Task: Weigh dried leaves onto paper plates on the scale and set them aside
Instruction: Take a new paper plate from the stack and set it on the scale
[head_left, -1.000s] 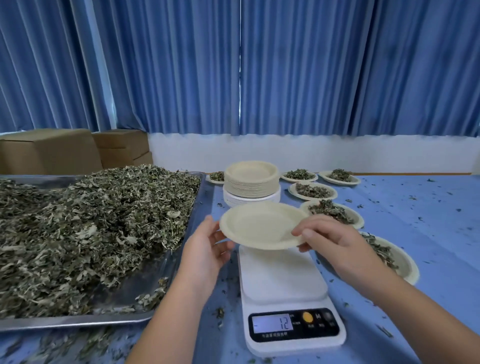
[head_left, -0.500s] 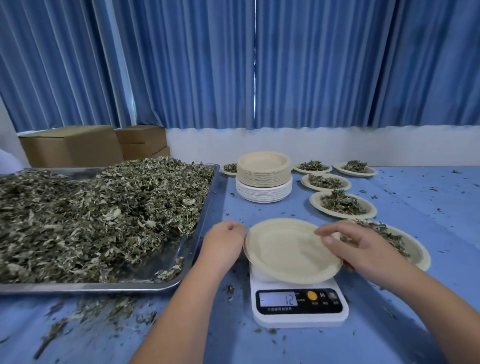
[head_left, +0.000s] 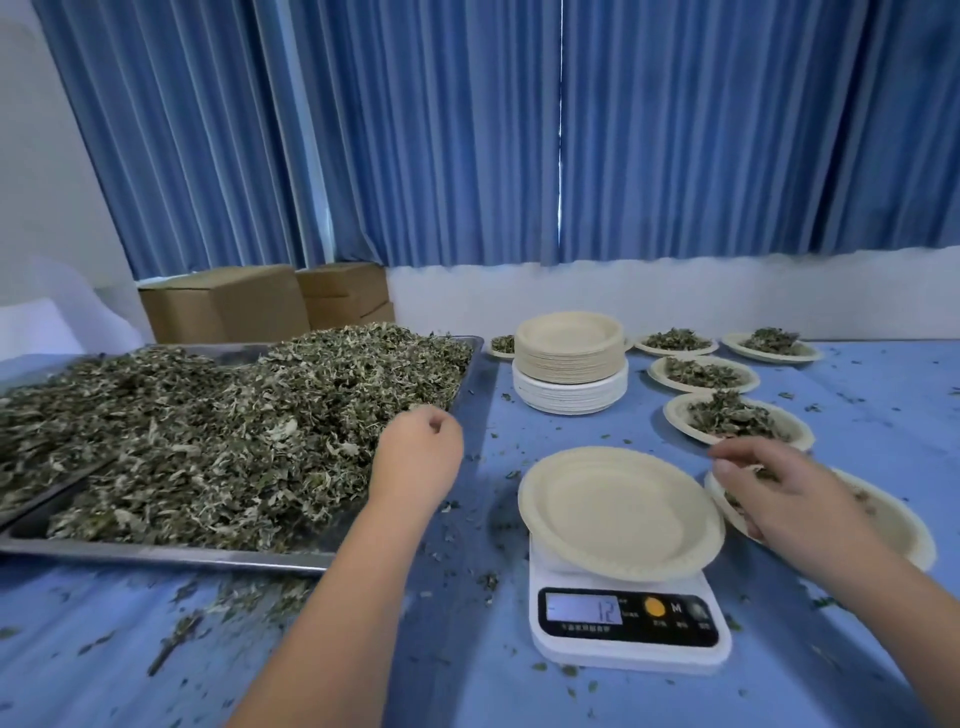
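Observation:
An empty cream paper plate (head_left: 618, 512) lies on the white scale (head_left: 628, 649), whose display reads 12. To the left, a metal tray (head_left: 156, 553) is heaped with dried leaves (head_left: 208, 441). My left hand (head_left: 421, 452) hovers over the heap's right edge, fingers loosely curled and holding nothing I can see. My right hand (head_left: 779, 499) stretches with relaxed fingers over a leaf-filled plate (head_left: 893, 525) just right of the scale, clear of the empty plate.
A stack of unused plates (head_left: 569, 358) stands behind the scale. Several leaf-filled plates (head_left: 737, 418) line the back right of the blue table (head_left: 857, 649), which is scattered with leaf crumbs. Cardboard boxes (head_left: 228, 304) sit behind the tray, under blue curtains.
Both hands lowered the empty plate onto the scale and let go. My left hand moved left to the leaf heap; my right hand drew back over the filled plate.

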